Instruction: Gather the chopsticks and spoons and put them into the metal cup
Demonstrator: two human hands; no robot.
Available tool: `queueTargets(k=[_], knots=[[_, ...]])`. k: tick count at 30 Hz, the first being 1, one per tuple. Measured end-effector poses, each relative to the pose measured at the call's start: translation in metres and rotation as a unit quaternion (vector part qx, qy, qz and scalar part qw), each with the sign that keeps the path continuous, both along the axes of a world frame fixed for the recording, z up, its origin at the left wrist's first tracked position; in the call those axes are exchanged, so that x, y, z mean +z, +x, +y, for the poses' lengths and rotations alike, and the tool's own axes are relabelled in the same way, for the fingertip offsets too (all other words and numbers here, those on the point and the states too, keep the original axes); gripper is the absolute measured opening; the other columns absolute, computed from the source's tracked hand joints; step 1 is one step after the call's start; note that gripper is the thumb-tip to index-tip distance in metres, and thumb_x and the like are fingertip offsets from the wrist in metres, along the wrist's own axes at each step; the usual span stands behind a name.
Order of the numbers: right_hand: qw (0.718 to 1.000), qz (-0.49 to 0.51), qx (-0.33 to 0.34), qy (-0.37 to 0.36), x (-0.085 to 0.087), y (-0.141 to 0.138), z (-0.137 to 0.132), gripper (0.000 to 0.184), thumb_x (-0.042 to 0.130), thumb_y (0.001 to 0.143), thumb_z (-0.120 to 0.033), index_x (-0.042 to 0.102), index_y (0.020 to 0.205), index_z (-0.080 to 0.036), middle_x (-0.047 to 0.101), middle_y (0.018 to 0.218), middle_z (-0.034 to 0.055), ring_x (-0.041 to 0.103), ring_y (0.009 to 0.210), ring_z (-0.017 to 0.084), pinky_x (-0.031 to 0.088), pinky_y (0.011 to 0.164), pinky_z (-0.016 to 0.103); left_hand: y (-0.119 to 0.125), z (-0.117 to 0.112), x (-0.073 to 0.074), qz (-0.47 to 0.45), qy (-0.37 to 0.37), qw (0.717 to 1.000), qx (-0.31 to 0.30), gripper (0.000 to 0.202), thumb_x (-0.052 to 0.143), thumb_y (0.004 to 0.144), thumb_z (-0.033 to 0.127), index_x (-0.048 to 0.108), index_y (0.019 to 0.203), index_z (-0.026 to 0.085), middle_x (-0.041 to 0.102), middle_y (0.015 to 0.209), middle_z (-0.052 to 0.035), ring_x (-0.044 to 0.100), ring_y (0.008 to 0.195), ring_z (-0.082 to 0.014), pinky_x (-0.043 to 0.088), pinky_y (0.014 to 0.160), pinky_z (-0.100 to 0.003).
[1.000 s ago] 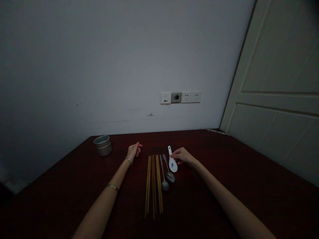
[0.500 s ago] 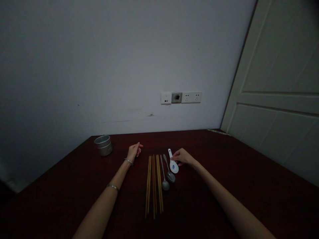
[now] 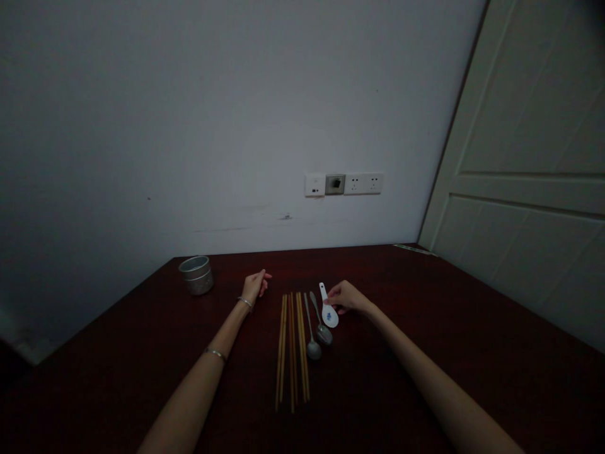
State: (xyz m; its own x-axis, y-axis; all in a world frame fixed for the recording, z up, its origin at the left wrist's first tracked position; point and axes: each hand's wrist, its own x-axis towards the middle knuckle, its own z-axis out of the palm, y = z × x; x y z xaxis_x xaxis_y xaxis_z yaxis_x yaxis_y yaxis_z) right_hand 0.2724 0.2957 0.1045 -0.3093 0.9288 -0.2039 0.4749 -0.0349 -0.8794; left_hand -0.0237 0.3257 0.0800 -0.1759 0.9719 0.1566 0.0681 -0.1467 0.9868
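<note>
My right hand (image 3: 347, 296) is closed in a pinch on the handle of a white soup spoon (image 3: 329, 317) with a blue mark in its bowl. Left of that spoon lie two metal spoons, one with a broad bowl (image 3: 324, 335) and one with a rounder bowl (image 3: 314, 350). Several wooden chopsticks (image 3: 292, 353) lie side by side, lengthwise, further left. My left hand (image 3: 255, 287) rests on the table left of the chopsticks' far ends, fingers loosely bent and apart, with nothing visible in it.
A grey metal cup-like container (image 3: 196, 275) stands upright at the table's far left. The dark red table (image 3: 387, 384) meets a wall with sockets (image 3: 363, 184). A pale panelled door (image 3: 524, 189) borders the right side.
</note>
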Motion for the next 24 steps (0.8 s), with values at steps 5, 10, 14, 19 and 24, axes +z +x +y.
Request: queueTargets(k=[5, 10, 14, 19, 24], knots=[[1.0, -0.017, -0.002, 0.011, 0.0016, 0.0001, -0.0008, 0.012, 0.07, 0.062, -0.021, 0.064, 0.065, -0.01, 0.058, 0.048, -0.0013, 0.053, 0.044, 0.007, 0.042, 0.035, 0.013, -0.0021, 0.0056, -0.0045, 0.01, -0.002, 1.0, 0.003, 0.04, 0.048, 0.071, 0.048, 0.059, 0.073, 0.01, 0.043, 0.038, 0.0053, 0.031, 0.028, -0.0051, 0.021, 0.029, -0.017], [0.999, -0.029, 0.015, 0.01, 0.0035, 0.0021, -0.0013, 0.014, 0.07, 0.061, -0.023, 0.065, 0.065, -0.011, 0.058, 0.049, -0.0013, 0.052, 0.043, 0.007, 0.04, 0.035, 0.013, -0.003, 0.0083, -0.007, 0.007, -0.003, 1.0, 0.003, 0.04, 0.048, 0.071, 0.048, 0.059, 0.072, 0.01, 0.043, 0.038, 0.0053, 0.03, 0.027, -0.0049, 0.021, 0.029, -0.018], [0.999, -0.023, 0.024, 0.011, 0.0051, 0.0041, -0.0027, 0.014, 0.07, 0.06, -0.023, 0.065, 0.066, -0.011, 0.058, 0.049, -0.0015, 0.052, 0.044, 0.007, 0.038, 0.035, 0.012, -0.0024, 0.0073, -0.0068, 0.005, -0.003, 1.0, 0.002, 0.039, 0.049, 0.071, 0.048, 0.058, 0.072, 0.01, 0.043, 0.039, 0.0053, 0.031, 0.028, -0.0047, 0.022, 0.028, -0.017], [0.999, -0.034, 0.032, 0.021, 0.0045, 0.0058, -0.0028, 0.017, 0.07, 0.06, -0.026, 0.067, 0.066, -0.011, 0.058, 0.047, -0.0014, 0.051, 0.043, 0.006, 0.036, 0.034, 0.012, -0.0018, 0.0063, -0.006, 0.006, -0.006, 1.0, 0.002, 0.039, 0.049, 0.071, 0.049, 0.058, 0.072, 0.011, 0.043, 0.039, 0.0055, 0.031, 0.028, -0.0047, 0.022, 0.028, -0.017], [0.998, -0.041, 0.043, 0.028, 0.0045, 0.0065, -0.0033, 0.024, 0.07, 0.06, -0.034, 0.066, 0.067, -0.012, 0.059, 0.049, -0.0004, 0.051, 0.043, 0.006, 0.036, 0.034, 0.012, -0.0018, 0.0052, -0.0056, 0.008, -0.005, 1.0, 0.001, 0.04, 0.049, 0.071, 0.049, 0.059, 0.072, 0.011, 0.043, 0.039, 0.0054, 0.031, 0.028, -0.0047, 0.021, 0.028, -0.017]])
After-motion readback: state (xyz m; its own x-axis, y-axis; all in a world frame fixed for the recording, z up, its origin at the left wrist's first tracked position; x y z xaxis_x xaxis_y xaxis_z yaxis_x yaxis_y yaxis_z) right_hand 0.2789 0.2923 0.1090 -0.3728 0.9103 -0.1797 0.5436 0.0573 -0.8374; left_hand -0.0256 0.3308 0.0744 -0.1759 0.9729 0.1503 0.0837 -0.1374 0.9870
